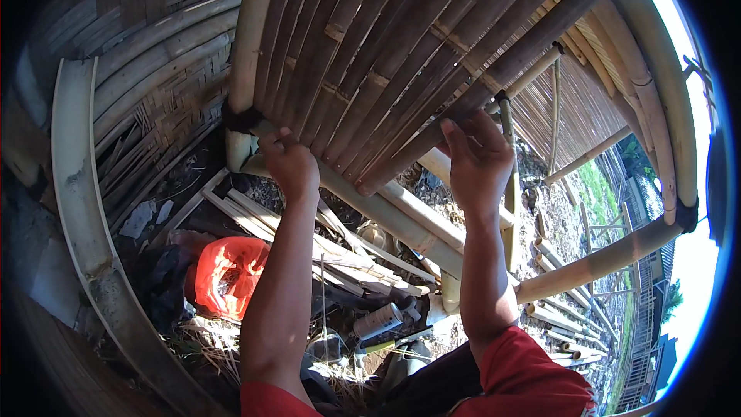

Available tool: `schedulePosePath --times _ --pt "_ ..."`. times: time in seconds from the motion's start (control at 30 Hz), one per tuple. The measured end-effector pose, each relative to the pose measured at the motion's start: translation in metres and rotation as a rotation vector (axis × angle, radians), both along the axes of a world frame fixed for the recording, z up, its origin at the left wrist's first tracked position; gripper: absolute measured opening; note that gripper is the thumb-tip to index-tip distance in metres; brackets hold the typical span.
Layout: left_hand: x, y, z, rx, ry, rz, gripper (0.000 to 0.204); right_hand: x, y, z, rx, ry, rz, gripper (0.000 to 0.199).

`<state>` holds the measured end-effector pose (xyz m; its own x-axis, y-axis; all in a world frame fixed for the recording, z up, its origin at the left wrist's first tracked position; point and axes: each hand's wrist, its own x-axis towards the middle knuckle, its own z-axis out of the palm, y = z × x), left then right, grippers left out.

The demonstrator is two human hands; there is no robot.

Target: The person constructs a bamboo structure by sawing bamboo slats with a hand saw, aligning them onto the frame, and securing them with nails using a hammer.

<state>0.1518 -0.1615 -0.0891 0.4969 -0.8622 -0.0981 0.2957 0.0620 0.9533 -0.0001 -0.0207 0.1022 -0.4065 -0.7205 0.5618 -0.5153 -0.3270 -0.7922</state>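
Note:
Dark split-bamboo slats (394,54) lie side by side, sloping up and away within a frame of round bamboo poles. My left hand (292,164) is closed over the frame's lower bamboo pole (347,189), close to the slats' lower ends at the left; its fingertips are partly hidden. Farther right, my right hand (478,158) curls around the outermost bamboo slat (417,148), thumb on the near side and fingers mostly out of sight behind it. Black binding (242,119) wraps the frame's corner joint, left of my left hand.
Below are an orange-red plastic bag (231,276), pale bamboo strips (340,251), a white can (378,321) and a hammer-like tool (394,340). A halved bamboo trough (85,201) curves along the left, before a woven wall (154,108). Bamboo pieces (567,324) lie outside at right.

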Motion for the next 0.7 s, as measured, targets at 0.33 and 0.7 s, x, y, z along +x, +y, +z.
schedulePosePath --times 0.33,0.7 --pt "-0.015 0.023 0.043 -0.03 0.256 -0.119 0.02 -0.023 -0.006 -0.005 -0.015 0.226 -0.042 0.037" --pt "-0.024 0.044 0.03 0.098 0.3 -0.155 0.024 -0.007 -0.006 -0.001 -0.086 0.509 -0.158 0.025"
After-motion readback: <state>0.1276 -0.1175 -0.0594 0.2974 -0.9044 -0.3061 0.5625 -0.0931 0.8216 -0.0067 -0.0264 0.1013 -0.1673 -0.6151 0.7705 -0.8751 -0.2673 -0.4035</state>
